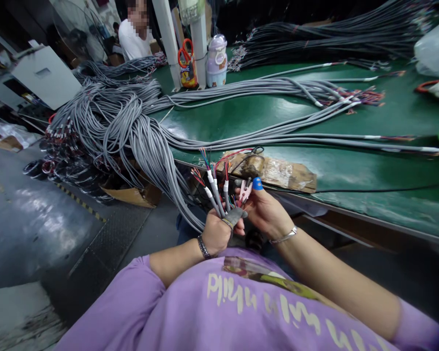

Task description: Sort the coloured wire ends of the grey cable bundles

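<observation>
My left hand [217,233] is closed around several grey cables [215,195], with a grey covering on its thumb. White bands circle the cables near their ends, and thin coloured wires [205,157] fan out above them. Close beside it, my right hand [269,212] wears a blue cap on the thumb and pinches a small pale pink tool [245,191] with two arms, shaped like a clip or small snips. Its tip lies by thin wires next to the left thumb; whether it grips one is too small to tell.
Long grey cables [135,122] lie heaped across the green table [354,170] and hang over its left edge. A taped wooden board [296,176] lies at the front edge. Behind stand a lilac bottle [217,63] and orange-handled scissors [185,53]. Another person [133,41] is at the back left.
</observation>
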The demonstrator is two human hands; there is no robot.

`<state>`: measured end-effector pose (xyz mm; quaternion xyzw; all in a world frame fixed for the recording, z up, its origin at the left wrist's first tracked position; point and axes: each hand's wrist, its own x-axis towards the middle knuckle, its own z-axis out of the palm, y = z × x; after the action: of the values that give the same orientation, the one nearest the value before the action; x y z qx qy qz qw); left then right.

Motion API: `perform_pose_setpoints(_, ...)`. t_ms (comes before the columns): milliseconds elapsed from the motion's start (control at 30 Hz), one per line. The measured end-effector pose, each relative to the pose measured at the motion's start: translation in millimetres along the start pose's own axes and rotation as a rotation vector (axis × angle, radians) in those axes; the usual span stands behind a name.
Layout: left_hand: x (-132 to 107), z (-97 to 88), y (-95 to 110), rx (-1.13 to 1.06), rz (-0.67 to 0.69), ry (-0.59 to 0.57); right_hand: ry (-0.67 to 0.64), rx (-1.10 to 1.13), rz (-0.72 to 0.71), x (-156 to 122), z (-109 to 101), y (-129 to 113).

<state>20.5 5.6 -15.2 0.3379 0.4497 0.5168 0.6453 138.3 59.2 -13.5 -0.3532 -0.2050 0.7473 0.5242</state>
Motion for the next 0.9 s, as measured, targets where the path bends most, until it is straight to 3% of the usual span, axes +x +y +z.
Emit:
perform_pose_setpoints(200, 0.4, -3.5, -3.6, 0.02, 0.01, -0.006, 0.021, 0.048, -0.031, 2.0, 0.5, 3.6)
perform_pose_setpoints(533, -7.6, -7.6, -0.5, 0.014, 0.01, -0.001, -0.042, 0.063, 0.085, -4.4, -2.7, -0.9)
perform_pose_setpoints(900, -2.8, -2.7, 7.2, -0.044, 0.019, 0.101, -0.027, -0.029, 0.051, -1.6, -10.3, -2.6)
